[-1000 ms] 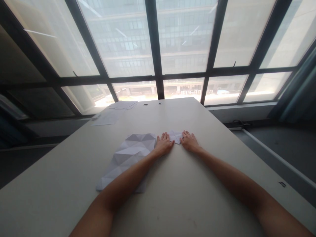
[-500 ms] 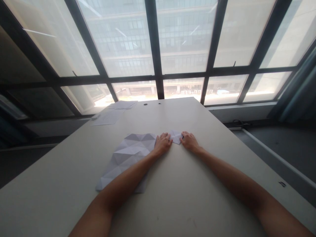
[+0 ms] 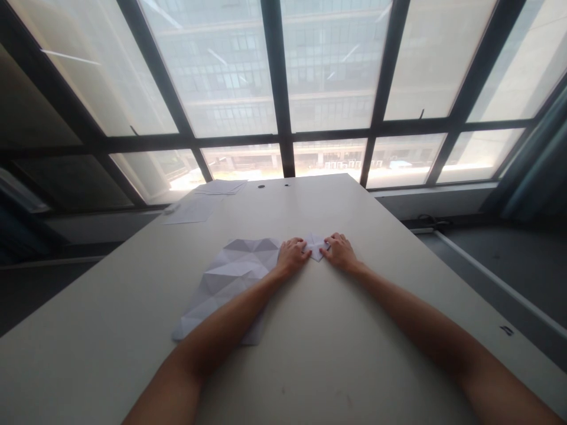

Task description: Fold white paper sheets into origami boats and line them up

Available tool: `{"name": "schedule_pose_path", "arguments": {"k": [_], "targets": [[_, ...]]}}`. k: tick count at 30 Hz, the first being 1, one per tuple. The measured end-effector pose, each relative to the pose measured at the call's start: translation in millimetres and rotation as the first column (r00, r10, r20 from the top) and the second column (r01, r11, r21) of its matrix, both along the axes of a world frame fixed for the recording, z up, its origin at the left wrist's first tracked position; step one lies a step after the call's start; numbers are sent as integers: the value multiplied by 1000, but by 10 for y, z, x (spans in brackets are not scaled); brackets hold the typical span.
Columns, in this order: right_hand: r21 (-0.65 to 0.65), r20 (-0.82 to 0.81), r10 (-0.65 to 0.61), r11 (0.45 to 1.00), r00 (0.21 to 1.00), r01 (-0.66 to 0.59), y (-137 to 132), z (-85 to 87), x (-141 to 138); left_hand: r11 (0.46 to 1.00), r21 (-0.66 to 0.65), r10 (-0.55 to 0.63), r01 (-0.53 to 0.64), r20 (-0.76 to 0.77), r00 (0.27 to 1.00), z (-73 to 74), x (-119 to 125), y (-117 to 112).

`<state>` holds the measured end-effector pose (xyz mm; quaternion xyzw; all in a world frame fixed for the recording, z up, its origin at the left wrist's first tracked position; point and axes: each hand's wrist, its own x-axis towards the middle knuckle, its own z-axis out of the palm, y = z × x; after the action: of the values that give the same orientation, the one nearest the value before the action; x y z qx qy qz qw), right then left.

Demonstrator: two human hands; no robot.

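A small folded piece of white paper [image 3: 315,245] lies on the table between my two hands. My left hand [image 3: 293,254] has its fingers closed on the paper's left edge. On the opposite side, my right hand [image 3: 340,250] pinches the right edge, with the thumb toward the near corner. Left of my hands is a larger creased sheet of paper [image 3: 237,268], marked with a pattern of triangular folds. My left forearm passes over that sheet and hides part of it.
The white table [image 3: 363,354] reaches toward a wall of windows [image 3: 330,65]. Several flat paper sheets [image 3: 192,209] lie at its far left. A small dark object [image 3: 507,330] sits near the right edge, and a dark round spot [image 3: 261,186] is at the far end.
The small folded paper has turned slightly, and its near corner now points more toward me. My right hand has shifted a little to the left, its thumb further over the paper.
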<state>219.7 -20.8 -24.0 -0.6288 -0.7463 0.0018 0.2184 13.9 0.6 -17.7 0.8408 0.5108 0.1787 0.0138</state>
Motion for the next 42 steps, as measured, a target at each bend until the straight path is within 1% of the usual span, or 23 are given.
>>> {"name": "schedule_pose_path", "arguments": {"k": [2,5,9,14,18,21,24,27,29,32,34,36,39,40,42], "targets": [[-23,12,-6,1000,1000,6,-3,11,-3,1000,-7,-11,11,-2,1000,-1,3,-4],[-62,35,-47,997,998,49,-10,31,-9,1000,-17,-12,12,1,1000,0,4,-2],[-82,50,-83,993,995,87,-24,50,-16,999,-22,-29,30,19,999,11,-4,10],[-101,25,-118,988,993,120,-38,59,-18,998,0,-56,56,34,998,3,-19,30],[-127,16,-149,981,989,150,-45,57,-19,999,18,-41,40,32,999,-33,-19,47],[-139,2,-161,977,987,160,-35,44,-16,998,17,-56,55,52,997,-51,-20,56],[-113,-82,-172,980,982,162,-7,12,-9,998,2,-65,65,93,994,-48,-28,57],[-37,-272,-117,993,955,111,38,-36,2,998,-19,-59,62,142,988,-37,-36,52],[11,-435,-24,999,900,32,77,-74,10,998,-29,-48,54,175,983,-39,-39,54],[87,-641,126,992,757,-92,144,-130,22,999,-12,-35,39,232,972,-64,-36,74],[132,-731,186,983,657,-131,182,-153,31,999,-1,-42,44,279,959,-84,-34,95],[164,-798,220,975,561,-148,205,-157,38,998,-12,-48,55,351,935,-95,-32,119],[205,-859,261,964,442,-171,209,-137,39,996,-19,-63,84,501,863,-96,-34,154],[216,-868,271,960,415,-176,207,-131,35,995,-12,-74,97,554,829,-94,-35,165],[236,-874,285,957,394,-170,203,-125,23,991,1,-104,135,639,762,-93,-37,182]]}}
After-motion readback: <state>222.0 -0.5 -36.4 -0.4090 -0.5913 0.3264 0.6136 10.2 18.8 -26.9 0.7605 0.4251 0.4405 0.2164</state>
